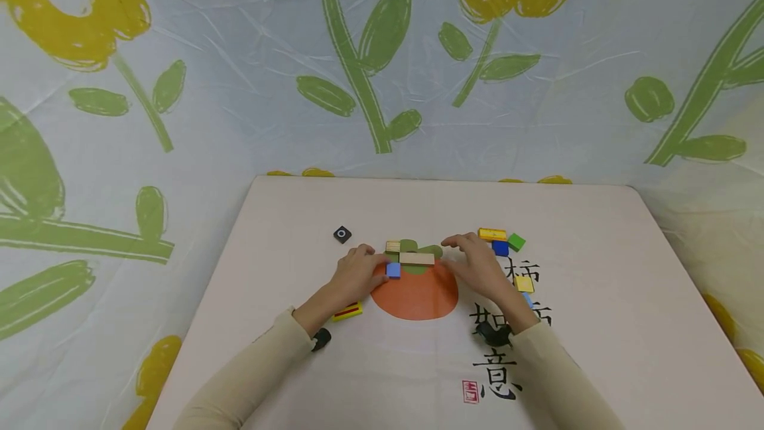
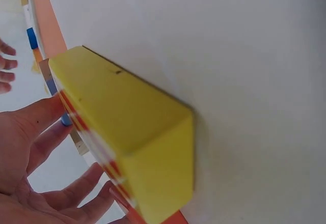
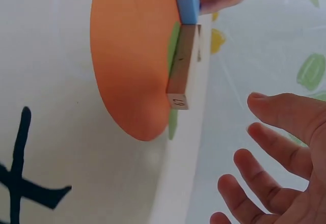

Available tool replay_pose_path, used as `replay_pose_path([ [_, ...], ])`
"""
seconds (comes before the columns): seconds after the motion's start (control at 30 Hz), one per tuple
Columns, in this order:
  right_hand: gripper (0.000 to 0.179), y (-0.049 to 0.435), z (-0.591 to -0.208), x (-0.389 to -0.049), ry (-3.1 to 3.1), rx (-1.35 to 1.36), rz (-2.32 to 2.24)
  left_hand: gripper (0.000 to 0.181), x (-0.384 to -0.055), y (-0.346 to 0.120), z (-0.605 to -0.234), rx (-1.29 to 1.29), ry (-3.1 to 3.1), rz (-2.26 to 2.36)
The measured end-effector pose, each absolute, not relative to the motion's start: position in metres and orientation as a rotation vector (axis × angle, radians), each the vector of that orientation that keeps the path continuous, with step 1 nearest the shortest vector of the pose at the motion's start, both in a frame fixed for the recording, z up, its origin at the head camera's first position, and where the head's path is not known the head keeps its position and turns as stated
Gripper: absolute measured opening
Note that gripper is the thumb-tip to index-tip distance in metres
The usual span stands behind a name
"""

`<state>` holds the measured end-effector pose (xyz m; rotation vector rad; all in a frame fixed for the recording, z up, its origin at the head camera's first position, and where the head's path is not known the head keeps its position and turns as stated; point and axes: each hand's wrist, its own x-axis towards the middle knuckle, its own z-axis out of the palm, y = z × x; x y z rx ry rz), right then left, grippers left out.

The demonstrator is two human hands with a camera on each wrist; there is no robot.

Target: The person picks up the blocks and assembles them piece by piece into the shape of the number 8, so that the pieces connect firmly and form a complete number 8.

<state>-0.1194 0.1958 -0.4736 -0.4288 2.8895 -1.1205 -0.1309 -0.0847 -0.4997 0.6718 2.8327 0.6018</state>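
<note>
My left hand (image 1: 357, 272) pinches a small blue block (image 1: 393, 271) with thumb and forefinger at the upper left of an orange persimmon print (image 1: 414, 297). Beside that block lies a long plain wooden block (image 1: 416, 259); a number is marked on its end in the right wrist view. A shorter wooden block (image 1: 392, 246) stands behind the blue one. Right of the long block hovers my right hand (image 1: 477, 267), fingers spread and holding nothing. Large in the left wrist view is a yellow block (image 2: 122, 102) with red on its face, close to my left wrist.
On the right lie a yellow-orange block (image 1: 492, 234), a dark blue block (image 1: 500, 248), a green block (image 1: 516, 241), a yellow block (image 1: 524, 284) and a light blue piece (image 1: 528, 299). A black square tile (image 1: 342, 234) with a white ring sits at the back left.
</note>
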Motion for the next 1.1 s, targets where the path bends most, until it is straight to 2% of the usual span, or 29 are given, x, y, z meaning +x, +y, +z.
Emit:
replay_pose_path([
  [0.47,0.032,0.234,-0.46,-0.1,3.021,-0.519,-1.285,0.038,-0.13,-0.085,-0.5,0.677,2.821,0.615],
  [1.1,0.034,0.317,-0.474,-0.082,3.027,-0.146,-1.305,0.038,-0.135,-0.085,-0.499,0.682,2.815,0.586],
])
